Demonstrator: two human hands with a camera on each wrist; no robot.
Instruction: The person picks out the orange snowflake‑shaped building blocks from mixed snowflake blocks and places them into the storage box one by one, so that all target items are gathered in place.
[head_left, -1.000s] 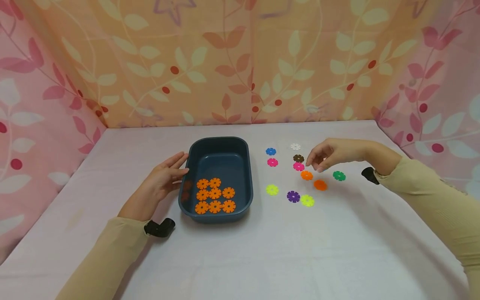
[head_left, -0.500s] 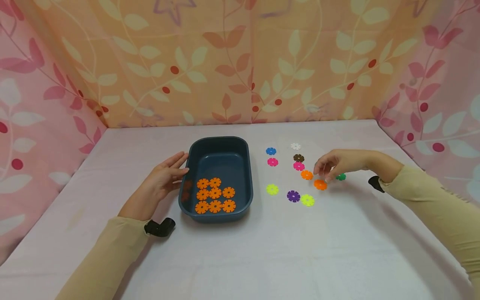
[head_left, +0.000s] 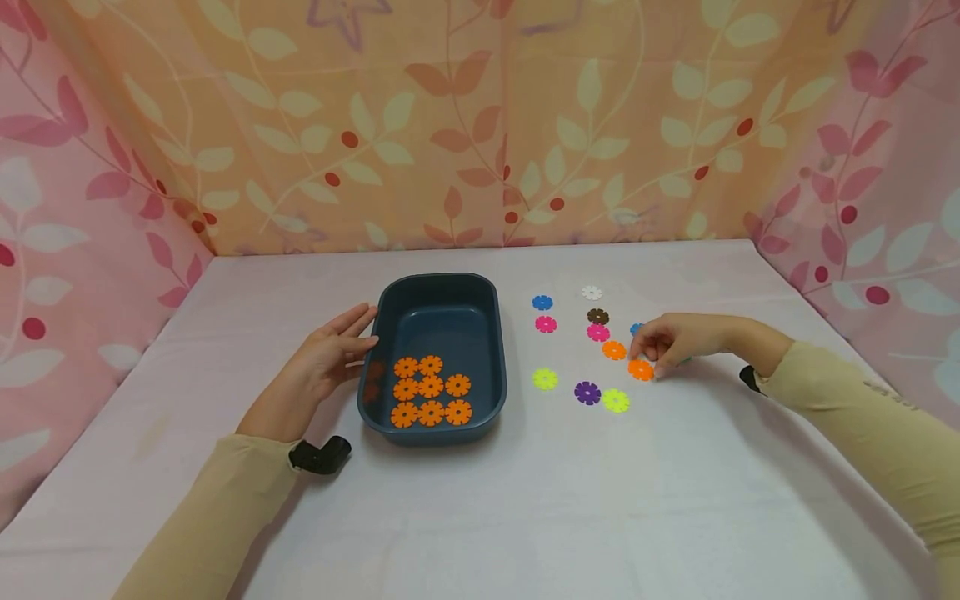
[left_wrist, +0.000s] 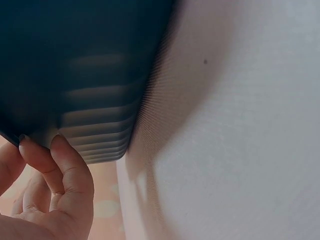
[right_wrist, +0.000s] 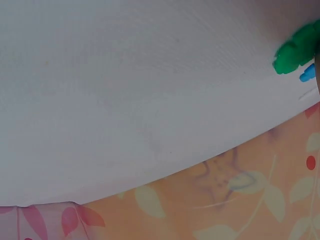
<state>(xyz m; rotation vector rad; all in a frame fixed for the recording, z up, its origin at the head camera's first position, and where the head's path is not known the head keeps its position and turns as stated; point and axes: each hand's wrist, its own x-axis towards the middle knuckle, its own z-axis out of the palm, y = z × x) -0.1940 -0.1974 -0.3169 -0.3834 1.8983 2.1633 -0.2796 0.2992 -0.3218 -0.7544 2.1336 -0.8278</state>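
Observation:
In the head view my left hand [head_left: 322, 367] holds the left side of a dark blue rectangular tray [head_left: 491, 417]. The left wrist view shows its curled fingertips against the tray's outer wall [left_wrist: 90, 95], just under the rim. Several orange snowflake discs [head_left: 431, 386] lie flat inside, gathered at the near end. Right of the tray my right hand [head_left: 686, 335] pinches an orange snowflake disc [head_left: 641, 370] at the cloth, with thumb and forefinger at its edges. The right wrist view misses these fingers but catches a green disc [right_wrist: 292, 55] and a bit of a blue disc [right_wrist: 308, 73].
Around the right hand lie another orange disc [head_left: 614, 350], pink [head_left: 597, 332], brown [head_left: 597, 317], white [head_left: 592, 292], purple [head_left: 588, 392] and yellow-green discs [head_left: 617, 401]. Closer to the tray are blue [head_left: 542, 302], pink [head_left: 546, 324] and yellow-green ones [head_left: 545, 379]. Patterned cloth [head_left: 480, 125] walls the table.
My right hand has come down and slightly right, from above the pink and orange discs onto the nearer orange disc. A blue disc now shows behind it. The left hand and tray stay put.

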